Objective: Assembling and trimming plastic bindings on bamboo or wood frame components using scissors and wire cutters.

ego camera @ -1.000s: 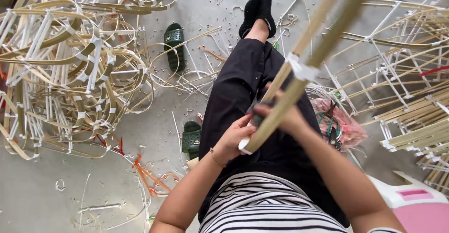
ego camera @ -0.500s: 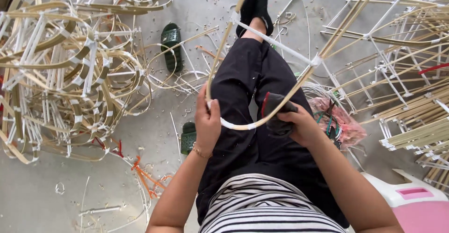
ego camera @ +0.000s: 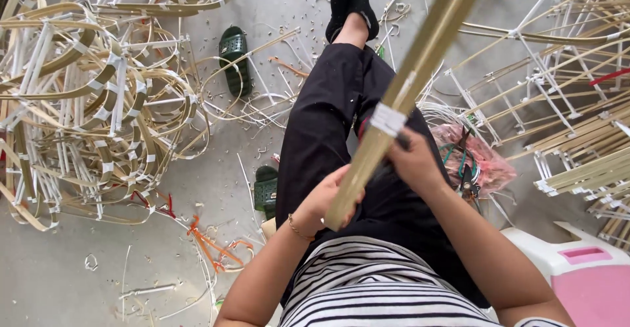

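Straightened since half a second ago, our bamboo strips (ego camera: 410, 87) now form one bundle over our lap; left hand (ego camera: 328, 199) clasps its lower end, right hand (ego camera: 410, 160) grips below the white tape (ego camera: 388, 119).

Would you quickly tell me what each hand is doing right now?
Left hand: closed around the bamboo strip near its lower end.
Right hand: gripping the same strip higher up.

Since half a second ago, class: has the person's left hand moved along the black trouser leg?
Yes. The left hand has come down the black trouser leg toward the striped shirt and grips the bamboo strips' lower end.
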